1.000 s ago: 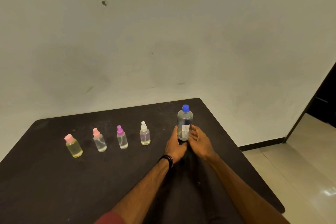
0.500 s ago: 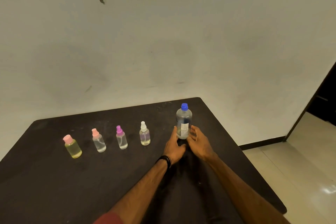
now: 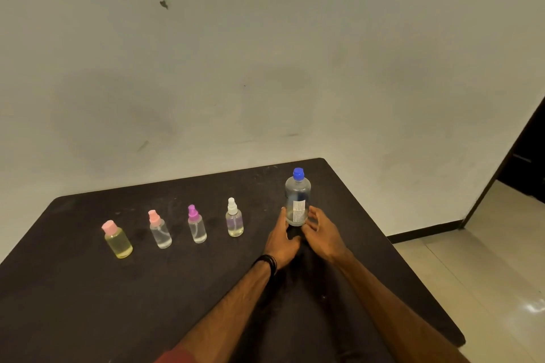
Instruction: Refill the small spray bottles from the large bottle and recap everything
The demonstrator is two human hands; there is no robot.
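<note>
Low in the frame two bare forearms run up from the bottom edge over the black table (image 3: pixel 88 303), a dark band on the left wrist. Just above centre-right they meet at the foot of the large bottle (image 3: pixel 298 200). The left hand (image 3: pixel 281 240) lies against the bottle's lower left side, fingers up along it and thumb tucked near the base; the right hand (image 3: pixel 323 233) cups the lower right, fingers loosely curled around the wall by the label. Both seem to be steadying it upright on the table, though how firmly they grasp I cannot tell. A two-sided hold low down probably keeps the tall, nearly empty bottle from tipping before it is lifted or opened; its blue cap (image 3: pixel 298 173) is on.

Left of the hands, four small spray bottles stand in a spaced row toward the left edge, all capped and well apart: the white-topped bottle (image 3: pixel 234 219), the purple-topped bottle (image 3: pixel 197 225), the pink-topped bottle (image 3: pixel 159 230) and the yellow bottle (image 3: pixel 117 240). The even line likely gives each one room to be reached in turn.

Behind the table rises a pale, scuffed wall (image 3: pixel 265 53); at far right, tiled floor (image 3: pixel 486 259)
</note>
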